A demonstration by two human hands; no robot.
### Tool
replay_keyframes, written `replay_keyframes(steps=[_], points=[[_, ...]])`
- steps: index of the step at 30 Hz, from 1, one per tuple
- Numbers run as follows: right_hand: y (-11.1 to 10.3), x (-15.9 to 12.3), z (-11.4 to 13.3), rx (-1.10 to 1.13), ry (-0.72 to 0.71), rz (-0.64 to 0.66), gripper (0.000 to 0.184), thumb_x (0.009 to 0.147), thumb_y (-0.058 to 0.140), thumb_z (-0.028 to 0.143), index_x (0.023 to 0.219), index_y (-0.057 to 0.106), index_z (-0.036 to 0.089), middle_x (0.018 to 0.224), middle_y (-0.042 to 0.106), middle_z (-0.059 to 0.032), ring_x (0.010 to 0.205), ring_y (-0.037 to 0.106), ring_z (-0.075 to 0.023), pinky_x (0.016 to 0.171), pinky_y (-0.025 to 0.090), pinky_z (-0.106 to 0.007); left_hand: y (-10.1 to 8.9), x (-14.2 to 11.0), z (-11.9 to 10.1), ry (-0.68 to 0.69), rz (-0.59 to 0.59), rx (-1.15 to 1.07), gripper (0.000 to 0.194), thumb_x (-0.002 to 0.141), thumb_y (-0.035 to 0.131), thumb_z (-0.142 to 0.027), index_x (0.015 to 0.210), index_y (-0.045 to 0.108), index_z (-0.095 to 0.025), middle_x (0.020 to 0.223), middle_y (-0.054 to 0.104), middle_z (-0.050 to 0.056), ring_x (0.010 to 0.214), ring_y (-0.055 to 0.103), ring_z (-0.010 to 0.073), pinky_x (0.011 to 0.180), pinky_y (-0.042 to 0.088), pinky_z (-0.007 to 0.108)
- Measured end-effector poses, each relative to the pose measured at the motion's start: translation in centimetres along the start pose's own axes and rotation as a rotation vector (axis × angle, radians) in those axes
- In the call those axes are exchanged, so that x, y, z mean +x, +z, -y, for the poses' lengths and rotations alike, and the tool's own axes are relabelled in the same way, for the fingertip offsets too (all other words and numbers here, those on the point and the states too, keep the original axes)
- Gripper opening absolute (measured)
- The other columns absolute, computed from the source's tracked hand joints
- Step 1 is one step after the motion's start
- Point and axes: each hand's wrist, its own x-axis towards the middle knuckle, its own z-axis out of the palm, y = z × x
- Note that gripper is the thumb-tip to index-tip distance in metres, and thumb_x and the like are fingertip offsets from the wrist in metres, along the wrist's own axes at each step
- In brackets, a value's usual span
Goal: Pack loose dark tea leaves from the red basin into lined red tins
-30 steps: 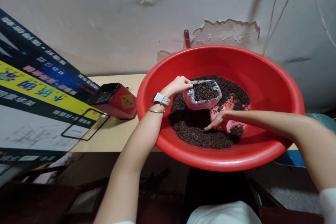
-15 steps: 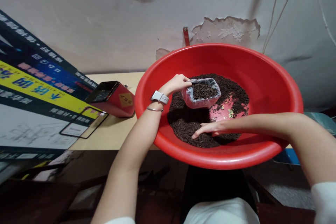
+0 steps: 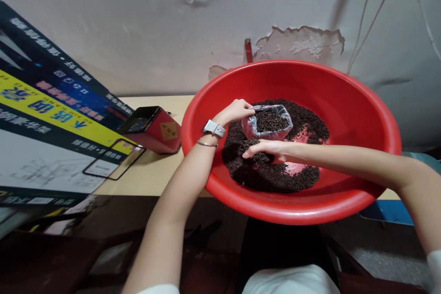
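Observation:
A large red plastic basin holds a heap of dark loose bits that look like tea leaves. Inside it, a clear plastic bag, squared like a box, is filled with the same leaves. My left hand pinches the bag's left upper edge, with a watch and bangle on that wrist. Just in front of the bag, my right hand is raised over the heap, cupped round a handful of leaves. Some of its fingers are hidden underneath.
Left of the basin, a red and black open-topped tin stands on the pale table. A printed cardboard box and a thin black wire frame lie further left. Behind is a peeling wall with hanging cords.
My right hand has risen from the heap with a handful of leaves and moved toward the bag. My left hand keeps its hold on the bag's edge. The view has shifted slightly.

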Motion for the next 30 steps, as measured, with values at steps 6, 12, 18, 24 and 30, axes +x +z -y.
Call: replay_keyframes(steps=[6, 12, 18, 24, 30], points=[[-2.4, -0.8, 2.9, 0.261, -0.182, -0.152, 0.019, 0.068, 0.072, 0.031, 0.079, 0.064, 0.017, 0.078, 0.07, -0.0042, 0.072, 0.061, -0.0172, 0.073, 0.053, -0.033, 0.1, 0.2, 0.5, 0.016, 0.033, -0.008, 0.024, 0.07, 0.052, -0.027, 0.048, 0.051, -0.015, 0.047, 0.041, -0.003, 0.053, 0.034, 0.0106, 0.054, 0.023, 0.025], [-6.8, 0.7, 3.3, -0.122, -0.511, -0.607, 0.031, 0.071, 0.075, 0.037, 0.09, 0.06, 0.018, 0.093, 0.067, -0.0034, 0.089, 0.061, -0.0192, 0.086, 0.049, -0.035, 0.0, 0.1, 0.2, 0.003, 0.014, -0.006, 0.029, 0.07, 0.053, -0.024, 0.045, 0.042, -0.018, 0.046, 0.035, -0.004, 0.051, 0.03, 0.0104, 0.053, 0.022, 0.027], [-9.0, 0.3, 3.8, -0.736, -0.405, -0.645, 0.023, 0.084, 0.06, 0.024, 0.106, 0.066, 0.016, 0.109, 0.069, -0.0075, 0.102, 0.061, -0.0206, 0.093, 0.045, -0.033, 0.1, 0.1, 0.3, 0.009, 0.013, 0.005, 0.03, 0.071, 0.053, -0.023, 0.045, 0.039, -0.018, 0.047, 0.032, -0.004, 0.051, 0.027, 0.0099, 0.053, 0.021, 0.028], [-9.2, -0.2, 3.5, -1.1, -0.443, -0.473, 0.037, 0.075, 0.071, 0.018, 0.112, 0.071, 0.019, 0.107, 0.072, -0.0049, 0.099, 0.065, -0.0223, 0.086, 0.046, -0.028, 0.1, 0.2, 0.0, -0.044, 0.021, 0.044, 0.029, 0.072, 0.054, -0.023, 0.045, 0.045, -0.017, 0.046, 0.037, -0.003, 0.05, 0.032, 0.0102, 0.052, 0.023, 0.027], [-8.1, 2.2, 2.0, -1.239, -0.476, -0.462, 0.036, 0.083, 0.057, 0.009, 0.116, 0.07, 0.012, 0.114, 0.071, -0.0125, 0.103, 0.064, -0.0231, 0.089, 0.044, -0.029, -0.1, 0.2, 0.5, -0.016, -0.013, 0.021, 0.026, 0.074, 0.055, -0.023, 0.05, 0.059, -0.014, 0.046, 0.043, -0.003, 0.051, 0.037, 0.01, 0.053, 0.025, 0.026]])
